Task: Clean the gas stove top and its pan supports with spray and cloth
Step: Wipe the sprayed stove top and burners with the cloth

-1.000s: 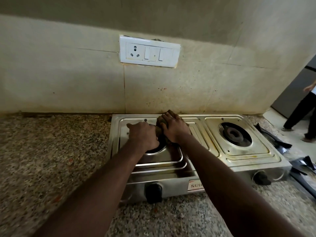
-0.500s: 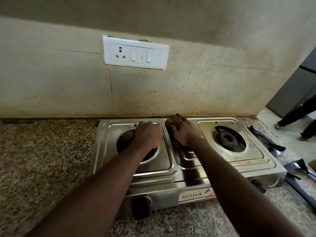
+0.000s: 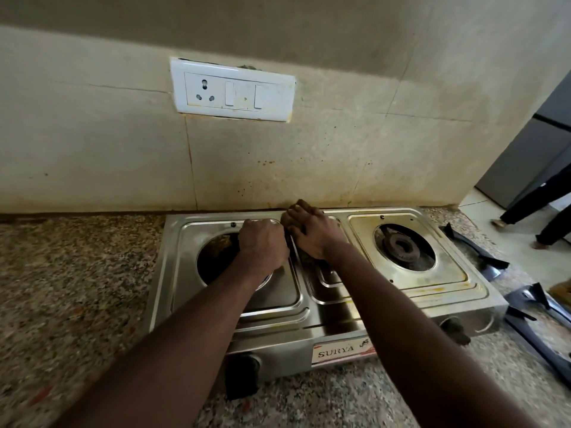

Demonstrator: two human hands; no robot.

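Two hands mid-frame: right hand (image 3: 312,234) clutches a dark brown cloth (image 3: 307,258) on the steel two-burner stove (image 3: 417,285); I can't tell what the left hand (image 3: 262,247) holds. Hard scrubbing might skid the stove.

One head-worn wide-angle view, forward and down (close in) onto the stove (image 3: 401,291) and the wall (image 3: 340,134) behind.

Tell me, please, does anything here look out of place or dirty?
Yes. The black metal pan supports lie off the silver steel gas stove, on the speckled counter to its right. Yellow stains mark the plate round the right burner. The white switch plate looks slightly crooked.
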